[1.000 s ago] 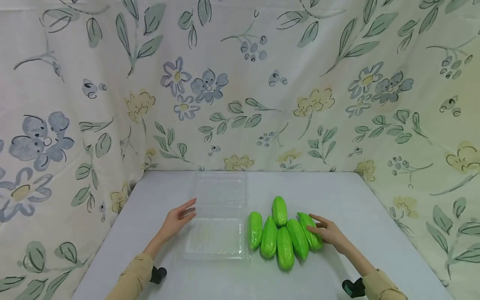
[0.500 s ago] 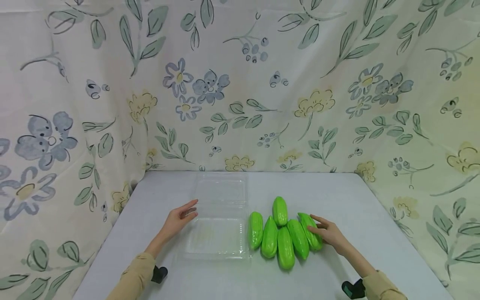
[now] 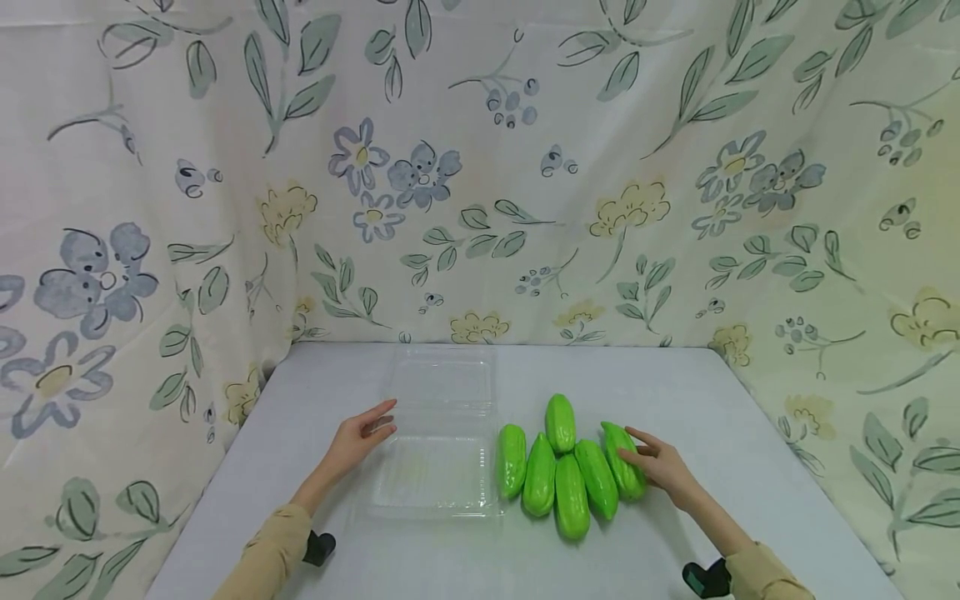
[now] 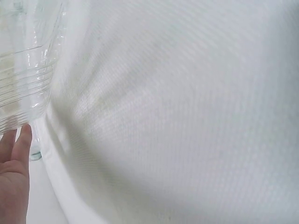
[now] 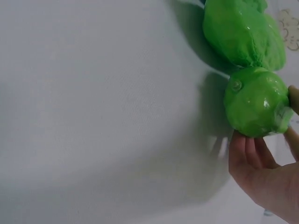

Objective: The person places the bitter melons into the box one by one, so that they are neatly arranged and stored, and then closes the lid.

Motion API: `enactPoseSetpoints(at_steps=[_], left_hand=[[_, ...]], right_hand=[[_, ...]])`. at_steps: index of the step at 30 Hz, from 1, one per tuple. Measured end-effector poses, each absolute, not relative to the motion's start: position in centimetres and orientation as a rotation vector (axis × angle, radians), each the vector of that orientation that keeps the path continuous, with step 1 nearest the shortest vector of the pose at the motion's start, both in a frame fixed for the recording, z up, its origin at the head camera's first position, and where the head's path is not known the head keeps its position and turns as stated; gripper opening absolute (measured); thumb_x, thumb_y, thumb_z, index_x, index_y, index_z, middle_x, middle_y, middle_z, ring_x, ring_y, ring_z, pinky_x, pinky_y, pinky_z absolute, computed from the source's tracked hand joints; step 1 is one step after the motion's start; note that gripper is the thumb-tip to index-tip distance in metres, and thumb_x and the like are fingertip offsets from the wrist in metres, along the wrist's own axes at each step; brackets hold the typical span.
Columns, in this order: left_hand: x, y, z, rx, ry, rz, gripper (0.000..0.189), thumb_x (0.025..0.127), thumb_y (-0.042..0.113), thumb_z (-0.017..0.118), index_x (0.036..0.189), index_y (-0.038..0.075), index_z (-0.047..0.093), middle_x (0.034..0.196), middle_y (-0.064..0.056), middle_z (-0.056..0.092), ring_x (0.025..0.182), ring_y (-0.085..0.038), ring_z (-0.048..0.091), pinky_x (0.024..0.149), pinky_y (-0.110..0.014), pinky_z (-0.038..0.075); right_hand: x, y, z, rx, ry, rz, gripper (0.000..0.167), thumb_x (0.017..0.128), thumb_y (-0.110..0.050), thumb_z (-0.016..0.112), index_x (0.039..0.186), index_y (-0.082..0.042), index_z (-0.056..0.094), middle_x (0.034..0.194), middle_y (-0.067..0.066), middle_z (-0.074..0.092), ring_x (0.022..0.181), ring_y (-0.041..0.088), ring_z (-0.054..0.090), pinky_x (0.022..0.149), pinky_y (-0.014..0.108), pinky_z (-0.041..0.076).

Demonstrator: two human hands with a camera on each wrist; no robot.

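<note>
Gourd (image 3: 624,471), green, grasped in the curved fingers of the right hand (image 3: 666,471), right of centre on the white desk (image 3: 675,379). Loosely extended, the fingers of the left hand (image 3: 360,437) lie at the left edge of a clear box (image 3: 431,471), opened into near and far halves. Five other gourds (image 3: 572,498) lie between box and right hand. Floral cloth (image 3: 480,167) hangs at the far side.

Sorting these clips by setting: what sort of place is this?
Probably a staged recording setup: floral cloth hangs behind and along both sides of a white table, and a clear plastic container lies there beside green vegetable-shaped items.
</note>
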State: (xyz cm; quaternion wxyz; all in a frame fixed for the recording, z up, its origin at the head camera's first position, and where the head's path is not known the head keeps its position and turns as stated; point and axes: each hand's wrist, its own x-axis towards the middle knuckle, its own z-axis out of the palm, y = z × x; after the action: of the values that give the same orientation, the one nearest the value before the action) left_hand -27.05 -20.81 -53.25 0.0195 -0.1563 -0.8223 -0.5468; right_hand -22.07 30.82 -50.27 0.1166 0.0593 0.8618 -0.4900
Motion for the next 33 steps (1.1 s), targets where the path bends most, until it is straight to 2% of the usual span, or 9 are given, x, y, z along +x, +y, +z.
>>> enactPoseSetpoints(at_steps=[4, 9, 11, 17, 24, 33], left_hand=[[-26.9, -20.6, -52.9, -0.463, -2.563, -1.688, 0.053, 0.09, 0.016, 0.065, 0.137, 0.002, 0.048, 0.145, -0.017, 0.044, 0.123, -0.036, 0.053, 0.096, -0.032, 0.053], [-26.8, -20.4, -52.8, -0.452, -2.582, -1.644, 0.05, 0.09, 0.012, 0.064, 0.137, 0.002, 0.049, 0.144, -0.019, 0.045, 0.121, -0.037, 0.055, 0.095, -0.035, 0.053], [-27.0, -20.5, -53.1, -0.462, -2.584, -1.615, 0.051, 0.09, 0.016, 0.065, 0.137, 0.002, 0.049, 0.143, -0.019, 0.045, 0.121, -0.036, 0.056, 0.094, -0.034, 0.053], [-27.1, -20.5, -53.2, -0.469, -2.581, -1.596, 0.051, 0.09, 0.016, 0.065, 0.136, 0.0, 0.049, 0.143, -0.018, 0.046, 0.119, -0.035, 0.057, 0.094, -0.033, 0.054], [-26.1, -19.9, -51.2, -0.461, -2.569, -1.629, 0.047, 0.09, 0.003, 0.062, 0.135, -0.003, 0.049, 0.141, -0.023, 0.045, 0.119, -0.041, 0.055, 0.094, -0.039, 0.052], [-25.2, -19.7, -49.6, -0.485, -2.589, -1.618, 0.046, 0.09, 0.001, 0.061, 0.134, -0.004, 0.049, 0.14, -0.026, 0.045, 0.118, -0.043, 0.054, 0.095, -0.04, 0.052]], right_hand=[[-22.2, 30.8, -49.7, 0.187, 2.511, -1.461, 0.069, 0.095, -0.033, 0.057, 0.148, -0.003, 0.026, 0.142, 0.038, 0.032, 0.126, 0.045, 0.044, 0.083, 0.037, 0.057], [-22.5, 30.7, -49.4, 0.214, 2.481, -1.508, 0.07, 0.095, -0.036, 0.057, 0.15, -0.005, 0.025, 0.144, 0.036, 0.03, 0.129, 0.046, 0.04, 0.094, 0.047, 0.054], [-22.6, 30.6, -49.2, 0.235, 2.469, -1.529, 0.071, 0.094, -0.037, 0.057, 0.15, -0.007, 0.025, 0.145, 0.036, 0.03, 0.13, 0.046, 0.04, 0.097, 0.051, 0.051], [-22.8, 30.1, -48.3, 0.267, 2.443, -1.575, 0.074, 0.093, -0.04, 0.058, 0.15, -0.009, 0.023, 0.146, 0.034, 0.028, 0.132, 0.046, 0.037, 0.103, 0.054, 0.047], [-22.9, 29.5, -47.5, 0.274, 2.425, -1.628, 0.074, 0.094, -0.039, 0.058, 0.151, -0.009, 0.023, 0.147, 0.033, 0.028, 0.131, 0.044, 0.039, 0.102, 0.05, 0.049], [-22.6, 28.8, -47.4, 0.298, 2.411, -1.684, 0.072, 0.094, -0.037, 0.059, 0.151, -0.01, 0.024, 0.147, 0.031, 0.028, 0.13, 0.041, 0.04, 0.102, 0.047, 0.049]])
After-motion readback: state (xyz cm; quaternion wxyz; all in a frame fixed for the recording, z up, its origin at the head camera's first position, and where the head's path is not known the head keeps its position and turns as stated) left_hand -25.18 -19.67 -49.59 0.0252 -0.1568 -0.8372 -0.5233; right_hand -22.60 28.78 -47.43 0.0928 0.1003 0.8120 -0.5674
